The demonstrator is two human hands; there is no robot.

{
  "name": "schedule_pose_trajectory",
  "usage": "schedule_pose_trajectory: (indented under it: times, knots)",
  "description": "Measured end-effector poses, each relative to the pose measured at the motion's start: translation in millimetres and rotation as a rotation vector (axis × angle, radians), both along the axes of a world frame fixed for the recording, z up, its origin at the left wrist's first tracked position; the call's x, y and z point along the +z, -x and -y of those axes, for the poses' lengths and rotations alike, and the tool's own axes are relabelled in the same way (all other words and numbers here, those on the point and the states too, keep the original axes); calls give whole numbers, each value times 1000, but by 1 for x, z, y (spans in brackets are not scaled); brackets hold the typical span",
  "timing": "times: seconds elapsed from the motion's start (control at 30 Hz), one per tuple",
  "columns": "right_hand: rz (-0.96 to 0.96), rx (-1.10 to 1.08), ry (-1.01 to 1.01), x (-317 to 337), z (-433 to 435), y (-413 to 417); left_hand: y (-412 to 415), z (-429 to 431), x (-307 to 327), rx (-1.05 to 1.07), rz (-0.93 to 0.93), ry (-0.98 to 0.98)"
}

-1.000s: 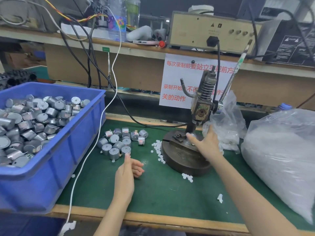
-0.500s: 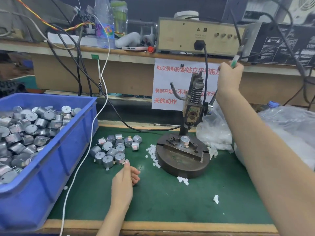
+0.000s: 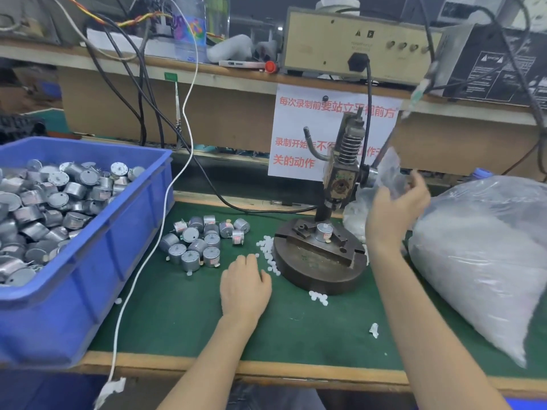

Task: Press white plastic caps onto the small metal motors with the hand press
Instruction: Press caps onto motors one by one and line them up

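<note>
A hand press (image 3: 343, 179) stands on a round dark base (image 3: 318, 270). One small metal motor (image 3: 323, 232) sits in the fixture on the base, under the ram. The press lever (image 3: 414, 97) points up to the right, blurred, with no hand on it. My right hand (image 3: 393, 211) hangs in the air right of the press, fingers loose, holding nothing. My left hand (image 3: 245, 284) rests palm down on the green mat, its fingertips at a scatter of white plastic caps (image 3: 268, 253). A cluster of loose motors (image 3: 201, 242) lies left of the caps.
A blue bin (image 3: 88, 261) full of motors fills the left side. A large clear bag (image 3: 485, 255) of white caps lies at the right, a smaller bag (image 3: 384, 179) behind the press. A white cable (image 3: 165, 202) runs down the mat. More caps (image 3: 318, 298) lie before the base.
My right hand has let go of the lever and dropped to beside the press. The lever has sprung back up. My left hand has slid right to the white caps.
</note>
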State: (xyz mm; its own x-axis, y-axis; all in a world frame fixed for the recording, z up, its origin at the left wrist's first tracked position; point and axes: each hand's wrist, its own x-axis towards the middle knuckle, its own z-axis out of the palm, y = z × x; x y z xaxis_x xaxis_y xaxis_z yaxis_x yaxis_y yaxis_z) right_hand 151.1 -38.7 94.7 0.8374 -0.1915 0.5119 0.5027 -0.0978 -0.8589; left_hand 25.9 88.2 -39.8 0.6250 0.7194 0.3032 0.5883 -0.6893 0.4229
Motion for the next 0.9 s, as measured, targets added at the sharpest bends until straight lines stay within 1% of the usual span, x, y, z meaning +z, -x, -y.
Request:
schedule_pose_trajectory:
  times: [0.03, 0.07, 0.1, 0.13, 0.17, 0.23, 0.3, 0.53, 0.57, 0.6, 0.7, 0.73, 0.77, 0.9]
  knots:
    - [-93, 0, 139, -18, -1, -4, -3, -1, -3, -88, -24, -79]
    - [-195, 43, 301, -35, -3, -7, -5, -3, -6, -172, -41, -136]
    - [-283, 106, 455, -51, -6, -8, -7, -4, -8, -238, -49, -165]
    - [-324, 148, 589, -65, -10, -8, -8, -5, -10, -279, -51, -171]
    - [-305, 150, 699, -75, -14, -8, -8, -6, -12, -300, -46, -168]
    - [-161, 94, 878, -88, -24, -7, -8, -6, -14, -313, -28, -168]
    - [-75, 76, 997, -92, -32, -5, -7, -6, -15, -321, -13, -164]
    - [46, 27, 1042, -96, -24, 0, -2, -6, -14, -336, 24, -160]
    - [46, 19, 1016, -95, -20, 1, -2, -6, -14, -337, 25, -158]
    - [30, 3, 948, -94, -15, 2, -1, -5, -14, -341, 23, -156]
    - [-96, -120, 614, -91, 5, 1, 0, -5, -14, -367, 39, -139]
    - [-140, -157, 552, -91, 12, -1, 0, -5, -14, -373, 49, -137]
    - [-185, -178, 542, -93, 19, -3, 0, -5, -14, -378, 57, -136]
    - [-326, -166, 691, -110, 45, -11, 1, -4, -14, -391, 67, -141]
